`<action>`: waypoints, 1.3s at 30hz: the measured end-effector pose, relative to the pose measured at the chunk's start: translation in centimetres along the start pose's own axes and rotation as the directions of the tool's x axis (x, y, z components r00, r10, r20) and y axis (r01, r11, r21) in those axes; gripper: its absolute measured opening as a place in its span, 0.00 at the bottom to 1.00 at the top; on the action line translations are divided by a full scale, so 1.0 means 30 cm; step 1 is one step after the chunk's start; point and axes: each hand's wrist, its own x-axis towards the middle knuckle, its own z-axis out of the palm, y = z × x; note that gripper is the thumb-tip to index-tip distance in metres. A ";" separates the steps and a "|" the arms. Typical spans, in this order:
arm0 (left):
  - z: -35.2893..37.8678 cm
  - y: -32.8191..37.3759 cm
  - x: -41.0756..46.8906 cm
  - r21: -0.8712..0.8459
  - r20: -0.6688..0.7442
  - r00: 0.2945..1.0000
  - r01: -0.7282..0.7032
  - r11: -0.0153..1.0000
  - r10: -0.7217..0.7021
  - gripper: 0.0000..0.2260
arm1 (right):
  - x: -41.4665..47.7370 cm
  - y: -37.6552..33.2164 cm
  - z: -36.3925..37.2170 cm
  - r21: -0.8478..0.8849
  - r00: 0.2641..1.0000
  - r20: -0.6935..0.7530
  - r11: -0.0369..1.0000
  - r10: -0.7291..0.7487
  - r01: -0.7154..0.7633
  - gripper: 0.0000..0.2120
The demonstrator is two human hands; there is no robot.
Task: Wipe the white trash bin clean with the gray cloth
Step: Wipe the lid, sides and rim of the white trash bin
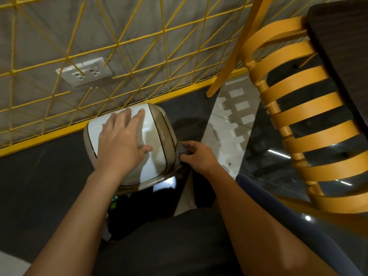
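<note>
The left hand (121,140) lies, fingers (127,114) spread, on the white trash bin (153,166) standing on the floor (49,176) by the yellow grid (117,44), while the right hand (199,156) pinches the gray cloth (180,149) at its right side.

1. The white trash bin (153,134) is seen from above. It stands upright on the dark floor (39,176), with its back edge close to the yellow rail (59,132) at the foot of the wall. Its top is a glossy white lid with rounded corners, set in a beige rim, and a thin dark seam crosses the lid near its right side. The left hand (119,140) lies flat on the lid with its fingers spread.
2. The gray cloth (180,150) is bunched small and sits against the bin's right rim. The right hand (199,156) pinches it there, and part of it hangs down along the bin's side.
</note>
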 end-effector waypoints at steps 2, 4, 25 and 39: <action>0.000 0.001 -0.001 -0.001 -0.001 1.000 -0.007 1.000 0.007 0.38 | 0.020 -0.007 -0.008 -0.033 1.000 0.000 0.999 -0.002 0.002 0.22; -0.001 -0.001 0.000 -0.005 0.003 1.000 -0.015 1.000 0.015 0.38 | 0.047 -0.019 -0.016 -0.083 1.000 -0.005 0.996 -0.015 0.015 0.22; 0.000 0.027 -0.009 -0.028 0.009 0.999 0.044 0.999 -0.044 0.38 | -0.001 -0.015 -0.016 -0.112 0.977 0.168 0.987 0.130 -0.112 0.16; -0.006 0.019 -0.008 -0.034 0.053 0.998 0.015 0.999 -0.014 0.38 | 0.133 -0.114 -0.031 -0.137 0.998 -0.026 0.989 -0.054 0.050 0.17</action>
